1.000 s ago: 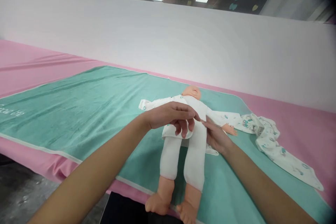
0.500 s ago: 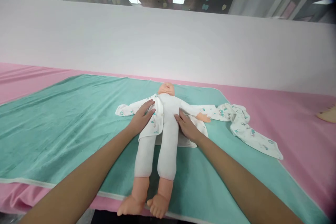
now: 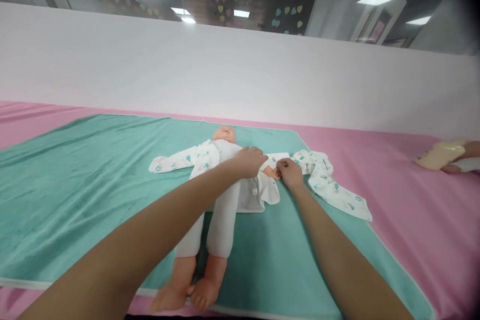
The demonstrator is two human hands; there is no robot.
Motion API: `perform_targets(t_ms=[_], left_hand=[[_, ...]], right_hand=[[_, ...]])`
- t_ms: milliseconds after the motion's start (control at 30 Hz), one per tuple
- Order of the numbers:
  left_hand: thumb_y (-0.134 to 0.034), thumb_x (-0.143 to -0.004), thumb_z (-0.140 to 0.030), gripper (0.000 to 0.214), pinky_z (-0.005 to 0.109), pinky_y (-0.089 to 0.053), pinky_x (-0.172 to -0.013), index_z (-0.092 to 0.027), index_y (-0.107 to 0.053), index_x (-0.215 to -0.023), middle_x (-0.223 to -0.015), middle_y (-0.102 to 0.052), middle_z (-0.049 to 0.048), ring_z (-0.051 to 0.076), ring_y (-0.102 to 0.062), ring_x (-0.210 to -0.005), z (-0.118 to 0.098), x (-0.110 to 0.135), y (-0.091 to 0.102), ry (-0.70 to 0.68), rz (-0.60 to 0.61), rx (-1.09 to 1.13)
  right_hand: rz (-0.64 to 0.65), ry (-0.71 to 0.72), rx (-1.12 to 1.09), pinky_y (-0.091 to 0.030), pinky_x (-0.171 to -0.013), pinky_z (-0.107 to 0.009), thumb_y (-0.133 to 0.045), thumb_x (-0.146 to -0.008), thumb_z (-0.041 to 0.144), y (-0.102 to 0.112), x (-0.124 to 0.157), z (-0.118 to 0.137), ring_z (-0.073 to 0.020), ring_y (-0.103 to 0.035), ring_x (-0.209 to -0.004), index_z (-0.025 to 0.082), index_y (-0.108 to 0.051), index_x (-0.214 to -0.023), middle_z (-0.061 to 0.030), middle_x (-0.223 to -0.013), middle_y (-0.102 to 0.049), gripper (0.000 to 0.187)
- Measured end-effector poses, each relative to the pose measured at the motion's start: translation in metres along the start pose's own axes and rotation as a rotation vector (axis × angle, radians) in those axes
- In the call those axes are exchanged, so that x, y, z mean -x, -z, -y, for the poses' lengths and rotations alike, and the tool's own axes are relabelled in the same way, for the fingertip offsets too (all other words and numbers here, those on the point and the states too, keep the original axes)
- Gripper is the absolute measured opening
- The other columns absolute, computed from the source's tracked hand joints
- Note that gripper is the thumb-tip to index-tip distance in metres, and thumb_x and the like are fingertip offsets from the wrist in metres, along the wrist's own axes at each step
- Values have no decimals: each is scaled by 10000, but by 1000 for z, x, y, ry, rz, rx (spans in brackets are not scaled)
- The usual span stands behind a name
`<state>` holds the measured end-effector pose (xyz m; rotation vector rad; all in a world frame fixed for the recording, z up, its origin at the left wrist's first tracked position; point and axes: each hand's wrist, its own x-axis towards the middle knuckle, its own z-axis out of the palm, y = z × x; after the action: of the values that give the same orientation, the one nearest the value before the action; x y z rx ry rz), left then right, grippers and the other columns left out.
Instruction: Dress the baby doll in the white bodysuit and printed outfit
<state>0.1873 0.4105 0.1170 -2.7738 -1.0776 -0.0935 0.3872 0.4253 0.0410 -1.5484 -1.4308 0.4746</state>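
A baby doll with a white cloth body lies on its back, feet toward me. A white printed baby shirt covers its arm and side at the left. The shirt's other half is spread beneath the doll, its sleeve stretched out behind the bare-handed arm at the right. My left hand reaches across the body and is closed around that arm, its fingertips partly hidden. Beside the doll's small hand, my right hand is closed, its fingertips at the doll's fingers.
Printed baby trousers lie crumpled to the right on the green blanket. Pink cloth covers the table around it. A white wall rises behind. At the far right, another person's hand is by a beige object.
My left hand has moved right from the shirt front to the doll's arm. My right hand has left the doll's side for its hand. Another person's hand has appeared at the far right.
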Motion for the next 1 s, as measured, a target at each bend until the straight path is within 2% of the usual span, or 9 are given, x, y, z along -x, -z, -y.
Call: perform_targets(t_ms=[100, 200, 333, 433, 500, 567, 733, 900, 1000], left_hand=[[-476, -791, -138, 339, 393, -393, -838, -184, -534, -1121, -1089, -583, 115, 250, -538, -981, -12, -23, -17, -44, 127, -98], [-465, -803, -154, 278, 369, -398, -754, -173, -541, -1070, -1040, -579, 124, 249, -544, -929, -9, -27, -22, -57, 64, -105], [-474, -780, -147, 242, 330, -374, -672, -182, -526, -1015, -975, -567, 101, 240, -530, -899, 15, -13, -3, -13, -116, -53], [-490, -784, -143, 159, 328, -353, -676, -183, -534, -931, -891, -561, 82, 226, -526, -840, 28, -1, 14, -23, -106, -65], [-482, -791, -127, 141, 333, -344, -682, -178, -545, -906, -880, -563, 87, 226, -524, -832, 31, 5, 19, -51, -74, -114], [-468, -787, -96, 184, 343, -339, -690, -174, -556, -928, -913, -572, 103, 238, -524, -857, 29, 8, 21, -65, -58, -193], [-535, -755, -108, 249, 380, -334, -737, -167, -579, -993, -990, -587, 130, 279, -509, -937, 24, 4, 20, -14, 2, -322], [-599, -756, -175, 215, 417, -303, -824, -141, -630, -967, -1036, -601, 164, 307, -493, -995, 16, -12, 14, 142, 63, -281], [-572, -784, -177, 201, 422, -279, -874, -113, -637, -963, -1032, -608, 177, 301, -493, -1005, 7, -24, 1, 256, 56, -197]], right_hand=[[125, -3, -7, -422, -596, -295, -550, -686, 317, 1, -6, -11, -170, -560, -556, 178, -618, -727, -16, -592, -624, 160], [181, 42, -26, -417, -568, -279, -526, -713, 354, -1, -6, -9, -164, -558, -562, 164, -631, -792, -26, -650, -642, 231], [192, 131, 6, -399, -663, -294, -533, -742, 359, -17, 5, 5, -189, -568, -713, 185, -643, -837, -38, -768, -653, 227], [209, 165, 61, -371, -678, -313, -668, -657, 413, -34, 15, 16, -229, -547, -788, 204, -645, -810, -53, -832, -641, 260], [216, 169, 38, -361, -685, -314, -693, -635, 401, -38, 19, 22, -230, -525, -798, 207, -631, -760, -51, -814, -621, 239], [227, 160, -34, -360, -681, -303, -639, -686, 380, -36, 19, 25, -204, -507, -760, 206, -588, -680, -31, -740, -591, 181], [145, 75, -249, -367, -568, -268, -464, -821, 489, -17, 15, 32, -140, -452, -602, 204, -434, -644, 20, -611, -464, 337], [60, -164, -797, -408, -545, -266, -645, -716, 478, -12, 16, 45, -121, -451, -541, 204, -405, -620, 44, -569, -432, 376], [106, -213, -909, -435, -567, -272, -664, -716, 476, -12, 19, 52, -117, -459, -527, 204, -419, -642, 53, -559, -427, 373]])
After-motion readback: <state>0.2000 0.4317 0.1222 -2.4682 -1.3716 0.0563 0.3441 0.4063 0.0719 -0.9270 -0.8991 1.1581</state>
